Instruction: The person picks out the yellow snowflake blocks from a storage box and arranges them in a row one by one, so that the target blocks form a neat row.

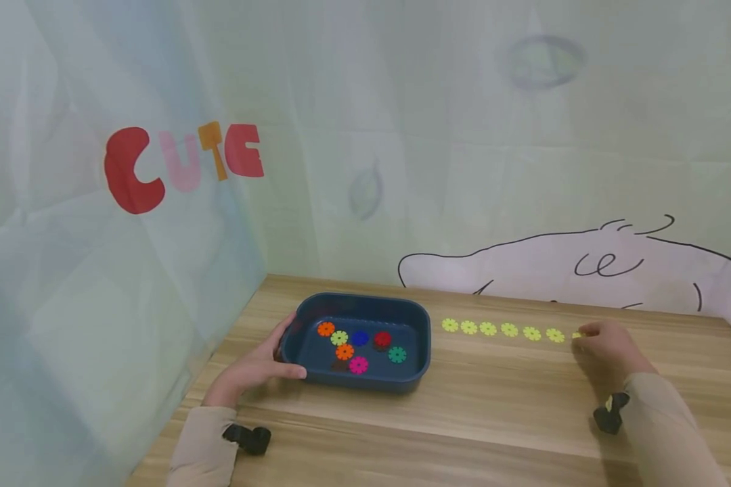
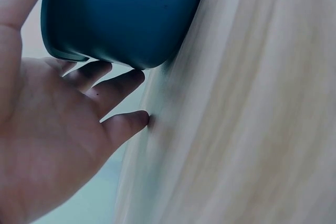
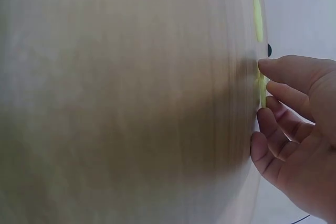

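At the left end of a dark blue tray, my left hand holds the rim, thumb at the front corner and fingers along the side. In the left wrist view, the fingers curve against the tray's wall. Several notched plastic discs lie in the tray, among them a pink disc, a blue disc and a green disc. My right hand pinches a yellow notched disc at the table surface, mostly hidden by the fingers, at the right end of a row of yellow discs.
The wooden table meets a printed cloth backdrop at the back and left. Black wrist cameras sit on both sleeves, one by the left cuff. The yellow row runs right from the tray along the table's back part.
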`<state>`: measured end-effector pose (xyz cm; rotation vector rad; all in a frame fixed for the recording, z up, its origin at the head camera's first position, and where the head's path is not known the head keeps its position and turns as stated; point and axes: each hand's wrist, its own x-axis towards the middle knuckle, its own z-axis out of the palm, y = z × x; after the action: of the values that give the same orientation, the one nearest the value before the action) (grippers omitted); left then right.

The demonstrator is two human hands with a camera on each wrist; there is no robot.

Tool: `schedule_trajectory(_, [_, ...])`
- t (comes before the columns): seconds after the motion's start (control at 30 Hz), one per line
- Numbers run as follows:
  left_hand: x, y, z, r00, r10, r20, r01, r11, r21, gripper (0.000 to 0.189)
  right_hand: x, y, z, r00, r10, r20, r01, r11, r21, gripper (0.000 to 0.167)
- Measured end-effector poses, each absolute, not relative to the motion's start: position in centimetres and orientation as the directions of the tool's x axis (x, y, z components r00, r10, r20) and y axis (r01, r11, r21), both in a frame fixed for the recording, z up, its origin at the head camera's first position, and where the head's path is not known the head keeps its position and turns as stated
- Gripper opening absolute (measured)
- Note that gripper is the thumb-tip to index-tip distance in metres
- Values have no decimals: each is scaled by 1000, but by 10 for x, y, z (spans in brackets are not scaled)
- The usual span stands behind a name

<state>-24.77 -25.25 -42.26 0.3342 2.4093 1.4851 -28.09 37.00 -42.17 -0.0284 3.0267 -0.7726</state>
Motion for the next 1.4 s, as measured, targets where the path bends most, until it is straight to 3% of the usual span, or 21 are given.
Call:
schedule_trajectory(0.53, [-247, -254, -424, -932, 339, -126, 43, 450, 892, 115, -282, 367, -426, -1000, -27, 9, -28, 862, -506, 46])
schedule_trajectory(0.87, [-247, -253, -423, -934, 334, -130, 38, 454, 890, 116, -281, 360, -412, -998, 15, -63, 45, 858, -512, 57])
schedule_trajectory(1.4, [-245, -253, -422, -934, 335, -126, 34, 434, 900, 117, -276, 256, -350, -987, -96, 132, -156, 791, -592, 54])
